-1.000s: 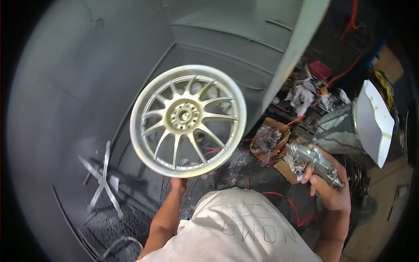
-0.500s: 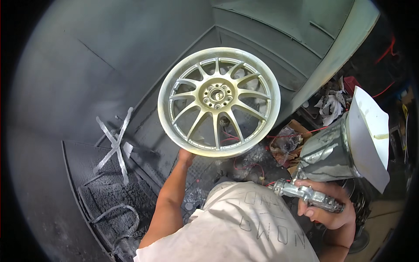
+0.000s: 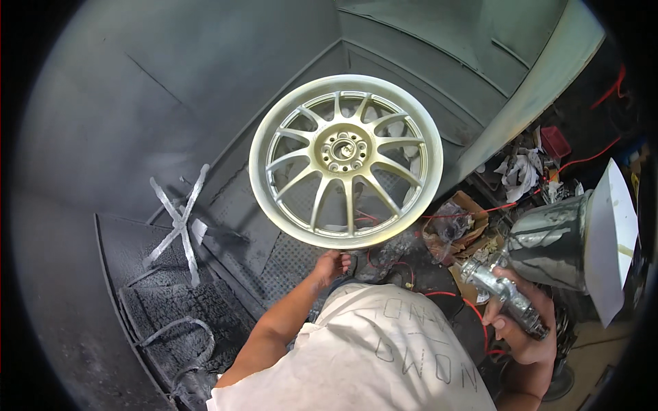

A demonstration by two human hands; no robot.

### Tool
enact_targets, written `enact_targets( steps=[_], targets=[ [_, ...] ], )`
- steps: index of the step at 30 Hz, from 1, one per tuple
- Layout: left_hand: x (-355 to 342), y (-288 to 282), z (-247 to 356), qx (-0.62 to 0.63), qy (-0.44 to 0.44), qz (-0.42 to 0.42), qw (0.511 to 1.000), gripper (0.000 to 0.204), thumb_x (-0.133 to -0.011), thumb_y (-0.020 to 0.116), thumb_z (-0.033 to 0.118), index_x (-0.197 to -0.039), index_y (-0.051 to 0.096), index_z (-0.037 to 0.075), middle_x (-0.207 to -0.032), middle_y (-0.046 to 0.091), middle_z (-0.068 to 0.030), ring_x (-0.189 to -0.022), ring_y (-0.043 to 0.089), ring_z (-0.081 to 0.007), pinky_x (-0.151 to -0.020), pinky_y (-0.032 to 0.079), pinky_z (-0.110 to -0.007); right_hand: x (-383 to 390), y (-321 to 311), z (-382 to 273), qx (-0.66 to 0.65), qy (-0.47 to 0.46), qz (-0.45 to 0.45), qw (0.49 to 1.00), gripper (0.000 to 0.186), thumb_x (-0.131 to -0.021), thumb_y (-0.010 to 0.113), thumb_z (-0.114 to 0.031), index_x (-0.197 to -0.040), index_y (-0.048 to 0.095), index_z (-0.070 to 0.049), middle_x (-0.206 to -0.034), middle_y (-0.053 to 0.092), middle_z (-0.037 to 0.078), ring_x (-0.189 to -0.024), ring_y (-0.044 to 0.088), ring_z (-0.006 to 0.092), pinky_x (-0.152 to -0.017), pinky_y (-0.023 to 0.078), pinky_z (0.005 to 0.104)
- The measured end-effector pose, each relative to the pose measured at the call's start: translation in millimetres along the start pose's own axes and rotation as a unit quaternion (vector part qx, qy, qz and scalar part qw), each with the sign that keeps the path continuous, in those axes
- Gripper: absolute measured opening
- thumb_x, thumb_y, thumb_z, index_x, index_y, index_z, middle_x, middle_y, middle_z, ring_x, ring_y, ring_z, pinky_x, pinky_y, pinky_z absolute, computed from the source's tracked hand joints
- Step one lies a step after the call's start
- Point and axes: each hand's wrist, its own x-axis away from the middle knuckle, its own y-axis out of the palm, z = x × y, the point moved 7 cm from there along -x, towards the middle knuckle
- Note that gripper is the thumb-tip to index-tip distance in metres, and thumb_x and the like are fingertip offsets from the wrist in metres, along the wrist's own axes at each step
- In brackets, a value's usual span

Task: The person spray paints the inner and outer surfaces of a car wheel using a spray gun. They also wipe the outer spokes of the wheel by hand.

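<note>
A multi-spoke car wheel rim [image 3: 346, 238], pale gold to silver with a whitish outer lip, lies face up in front of me. What carries it is hidden beneath. At its near edge, my left hand [image 3: 333, 266] has its fingers curled, the upper ones touching the rim's underside and partly hidden by it. My right hand [image 3: 524, 315] is wrapped round the handle of a metal spray gun [image 3: 495, 288], off to the right and apart from the rim. On top of the gun sits a paint-streaked grey cup [image 3: 548, 236], tilted, with a white sheet [image 3: 612, 240] around its mouth.
Grey booth walls [image 3: 205, 82] stand behind and to the left. A whitish cross-shaped stand [image 3: 179, 222] is at left. To the right lie a torn cardboard box [image 3: 473, 219], crumpled paper [image 3: 519, 175] and a red container [image 3: 555, 142]. A red hose [image 3: 473, 312] runs across the floor.
My left hand has moved right along the rim's near edge, and the spokes have turned counterclockwise. The spray gun and its cup have shifted right, away from the rim.
</note>
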Motion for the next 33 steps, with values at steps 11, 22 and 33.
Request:
enact_targets(
  steps=[11, 22, 33],
  targets=[
    [-17, -11, 18, 0.101, 0.080, 0.122, 0.984, 0.035, -0.095, 0.059, 0.041, -0.116, 0.064, 0.013, -0.111, 0.065, -0.0037, -0.092, 0.059, -0.0175, -0.080, 0.048, -0.035, -15, -37, 12, -0.015, 0.079, -0.116, 0.990, 0.055, -0.074, 0.075, -0.003, -0.128, 0.067, 0.005, -0.095, 0.073, 0.009, -0.089, 0.064, 0.0120, -0.088, 0.048, 0.0258],
    [-33, 11, 53, 0.097, 0.131, 0.160, 0.974, 0.029, -0.101, 0.053, 0.038, -0.115, 0.064, 0.015, -0.095, 0.068, -0.0021, -0.079, 0.060, -0.0170, -0.071, 0.048, -0.033, -44, -77, -4, -0.024, 0.004, 0.005, 1.000, 0.052, -0.074, 0.076, -0.001, -0.125, 0.066, 0.008, -0.088, 0.070, 0.011, -0.076, 0.063, 0.0148, -0.076, 0.051, 0.0273],
    [-48, 91, -27, 0.020, -0.019, 0.015, 1.000, 0.024, -0.103, 0.052, 0.030, -0.111, 0.062, 0.009, -0.083, 0.062, -0.0038, -0.073, 0.060, -0.0169, -0.064, 0.051, -0.032, -59, -87, 12, -0.020, 0.102, -0.111, 0.988, 0.051, -0.079, 0.073, -0.001, -0.129, 0.066, 0.005, -0.088, 0.070, 0.008, -0.083, 0.062, 0.0113, -0.083, 0.047, 0.0237]
  ],
)
